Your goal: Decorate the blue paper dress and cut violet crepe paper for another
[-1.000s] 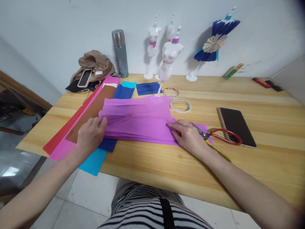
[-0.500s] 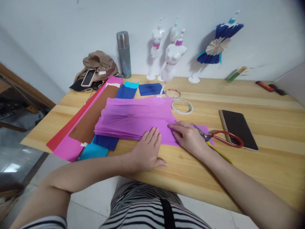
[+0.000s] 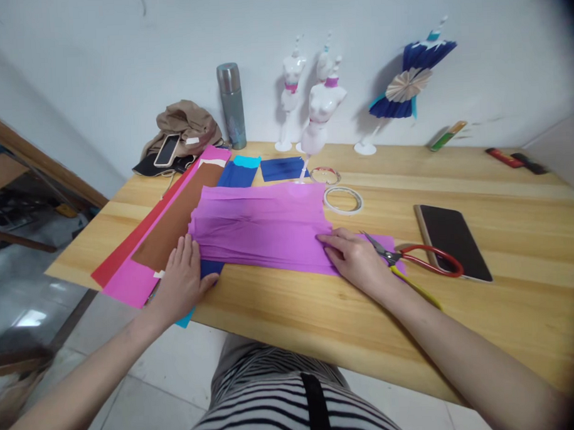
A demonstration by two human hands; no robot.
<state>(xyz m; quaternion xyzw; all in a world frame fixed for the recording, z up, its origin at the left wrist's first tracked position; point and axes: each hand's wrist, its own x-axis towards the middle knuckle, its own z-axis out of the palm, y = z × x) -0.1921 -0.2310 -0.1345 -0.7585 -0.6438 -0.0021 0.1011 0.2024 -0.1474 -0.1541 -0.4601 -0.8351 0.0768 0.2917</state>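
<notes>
A pleated purple crepe paper (image 3: 263, 225) lies across the middle of the wooden table (image 3: 455, 171). My left hand (image 3: 183, 278) rests flat at the paper's left end, fingers stretched out and together. My right hand (image 3: 354, 256) presses on the paper's right end, fingers flat on it. Red-handled scissors (image 3: 420, 260) lie just to the right of my right hand. Under the purple paper lie brown (image 3: 174, 212), pink (image 3: 129, 283), red (image 3: 123, 249) and blue sheets (image 3: 236, 173).
A black phone (image 3: 452, 240) lies right of the scissors. Two tape rolls (image 3: 343, 197) sit behind the paper. At the back stand a grey flask (image 3: 231, 104), white mannequin busts (image 3: 321, 104), a blue paper dress (image 3: 411, 79) and a bag with a phone (image 3: 180, 134).
My left hand slid along the paper's front edge, from the left end to the middle and back to the left end. My right hand stayed at the right end.
</notes>
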